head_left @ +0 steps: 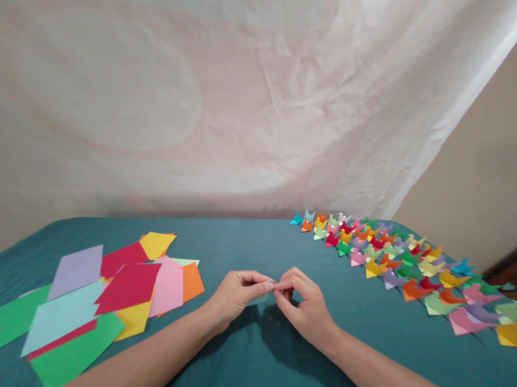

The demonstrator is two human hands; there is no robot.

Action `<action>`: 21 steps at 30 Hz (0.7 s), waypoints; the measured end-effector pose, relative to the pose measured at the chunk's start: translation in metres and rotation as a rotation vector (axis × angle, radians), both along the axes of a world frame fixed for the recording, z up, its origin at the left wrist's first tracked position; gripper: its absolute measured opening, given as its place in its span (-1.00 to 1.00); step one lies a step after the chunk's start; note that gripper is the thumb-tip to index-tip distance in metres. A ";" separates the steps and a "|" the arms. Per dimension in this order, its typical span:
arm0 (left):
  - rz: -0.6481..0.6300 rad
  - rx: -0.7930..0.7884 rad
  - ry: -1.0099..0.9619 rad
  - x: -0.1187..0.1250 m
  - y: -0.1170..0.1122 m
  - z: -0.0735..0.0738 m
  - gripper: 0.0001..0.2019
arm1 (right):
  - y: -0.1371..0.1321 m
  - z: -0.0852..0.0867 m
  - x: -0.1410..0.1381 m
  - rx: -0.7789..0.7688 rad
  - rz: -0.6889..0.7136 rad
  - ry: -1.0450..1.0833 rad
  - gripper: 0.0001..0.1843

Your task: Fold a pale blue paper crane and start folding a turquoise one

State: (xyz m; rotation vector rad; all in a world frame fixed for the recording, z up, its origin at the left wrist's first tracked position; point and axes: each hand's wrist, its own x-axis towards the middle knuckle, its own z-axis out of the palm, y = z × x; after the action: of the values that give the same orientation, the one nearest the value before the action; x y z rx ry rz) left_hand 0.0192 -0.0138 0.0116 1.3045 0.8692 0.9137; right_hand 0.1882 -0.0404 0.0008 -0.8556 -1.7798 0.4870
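Note:
Between my hands, above the middle of the table, is a small folded piece of pale blue paper (258,301). My left hand (237,296) is closed on it, thumb on top, and most of the paper is hidden behind the fingers. My right hand (302,299) pinches at the paper's right end, its thumb and fingertips meeting the left fingertips. The exact shape of the fold is too covered to make out.
Loose coloured paper sheets (131,288) lie overlapping on the left of the teal-covered table (234,241). Rows of small folded paper birds (391,260) stand along the right side. A pale cloth (232,102) hangs behind the table.

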 end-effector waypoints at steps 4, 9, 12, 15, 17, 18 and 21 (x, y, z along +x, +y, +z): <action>0.006 -0.008 -0.034 0.000 0.001 -0.001 -0.76 | 0.001 -0.001 0.001 -0.026 -0.012 0.005 -0.89; -0.005 -0.008 -0.053 0.000 0.000 -0.002 -0.75 | 0.001 0.000 0.001 -0.059 -0.027 0.001 -0.90; -0.022 0.005 -0.078 0.001 -0.003 -0.001 -0.74 | 0.001 0.000 0.000 -0.071 -0.011 -0.005 -0.92; -0.027 -0.005 -0.114 0.003 -0.006 0.000 -0.74 | 0.001 0.001 0.000 -0.081 0.002 -0.002 -0.94; -0.021 -0.012 -0.136 0.004 -0.007 0.000 -0.75 | 0.001 0.001 0.001 -0.086 0.006 0.000 -0.94; -0.019 -0.012 -0.145 0.004 -0.007 0.001 -0.77 | 0.000 0.001 0.001 -0.086 0.009 0.000 -0.94; -0.016 -0.008 -0.165 0.004 -0.008 0.003 -0.80 | -0.001 0.001 0.000 -0.081 0.029 -0.005 -0.94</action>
State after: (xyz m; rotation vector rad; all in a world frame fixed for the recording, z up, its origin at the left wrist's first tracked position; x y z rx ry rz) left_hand 0.0228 -0.0215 0.0149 1.2094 0.7324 0.9896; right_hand 0.1882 -0.0409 0.0017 -0.8891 -1.7887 0.5800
